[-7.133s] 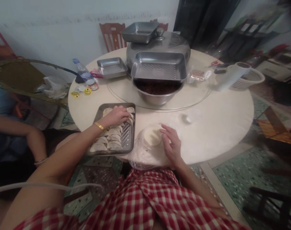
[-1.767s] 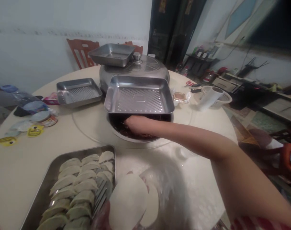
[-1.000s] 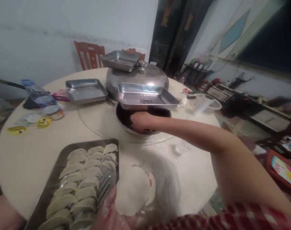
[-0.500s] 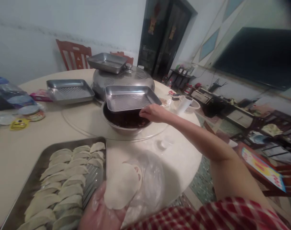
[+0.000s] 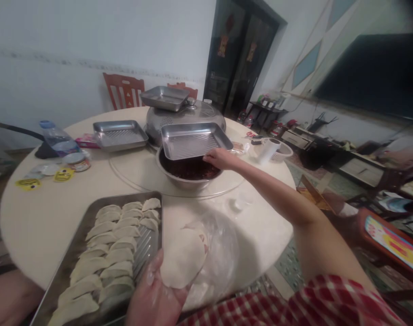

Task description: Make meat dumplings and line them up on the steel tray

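My left hand [image 5: 155, 299] is at the bottom edge, floury, with a round dough wrapper [image 5: 182, 259] lying on its fingers. My right hand [image 5: 220, 158] reaches across the table to the right rim of a steel bowl of dark filling [image 5: 189, 170]. Its fingers are curled, and what they hold is hidden. A steel tray [image 5: 193, 141] rests tilted on top of the bowl, its corner just above that hand. A tray of folded dumplings [image 5: 91, 212] lies in front of me on the left, next to my left hand.
A clear plastic bag of wrappers [image 5: 223, 258] lies beside the dumpling tray. Farther back stand an empty tray [image 5: 120, 135], a domed steel lid [image 5: 189, 118] with a small tray [image 5: 165, 97] on it, a water bottle [image 5: 59, 140] and a white basket [image 5: 281, 154]. Another person's arm [image 5: 4, 296] shows at bottom left.
My right hand has come out of the bowl of filling and now sits at its right rim. My left hand still carries the wrapper. The view has swung a little.
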`<act>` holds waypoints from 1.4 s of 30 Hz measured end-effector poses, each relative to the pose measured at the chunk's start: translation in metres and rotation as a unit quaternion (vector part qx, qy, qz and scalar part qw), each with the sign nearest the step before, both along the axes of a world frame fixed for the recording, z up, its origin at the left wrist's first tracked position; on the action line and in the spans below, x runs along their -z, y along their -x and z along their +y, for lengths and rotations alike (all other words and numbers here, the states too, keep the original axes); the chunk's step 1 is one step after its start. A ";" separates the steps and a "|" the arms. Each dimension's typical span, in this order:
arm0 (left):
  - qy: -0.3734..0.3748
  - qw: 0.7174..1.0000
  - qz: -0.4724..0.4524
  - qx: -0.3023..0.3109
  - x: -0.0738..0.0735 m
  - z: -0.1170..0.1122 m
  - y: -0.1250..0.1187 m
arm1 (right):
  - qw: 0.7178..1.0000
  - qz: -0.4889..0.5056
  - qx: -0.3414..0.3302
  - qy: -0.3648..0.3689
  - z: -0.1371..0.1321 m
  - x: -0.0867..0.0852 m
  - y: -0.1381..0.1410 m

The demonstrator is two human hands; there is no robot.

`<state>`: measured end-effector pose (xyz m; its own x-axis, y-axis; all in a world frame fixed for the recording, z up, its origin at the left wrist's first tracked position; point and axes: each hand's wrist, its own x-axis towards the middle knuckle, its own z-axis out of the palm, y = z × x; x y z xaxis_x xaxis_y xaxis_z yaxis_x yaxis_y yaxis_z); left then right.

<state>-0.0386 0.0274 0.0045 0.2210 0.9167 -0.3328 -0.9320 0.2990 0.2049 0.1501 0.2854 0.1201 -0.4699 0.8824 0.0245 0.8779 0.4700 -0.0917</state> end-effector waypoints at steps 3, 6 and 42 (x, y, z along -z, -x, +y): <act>-0.029 0.999 -0.013 0.010 -0.002 -0.002 0.001 | 1.000 0.020 -0.002 -0.008 -0.002 0.002 0.010; -0.023 1.000 -0.017 0.007 -0.006 -0.003 -0.002 | 0.999 0.048 -0.016 -0.011 -0.002 0.006 0.022; 0.026 0.999 0.020 0.037 -0.001 0.000 -0.011 | 0.994 0.081 0.014 -0.074 -0.019 0.021 -0.030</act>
<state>-0.0272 0.0273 0.0054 0.2735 0.8793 -0.3899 -0.8978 0.3788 0.2246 0.1804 0.2662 0.0995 -0.4253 0.8758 0.2283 0.8695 0.4653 -0.1655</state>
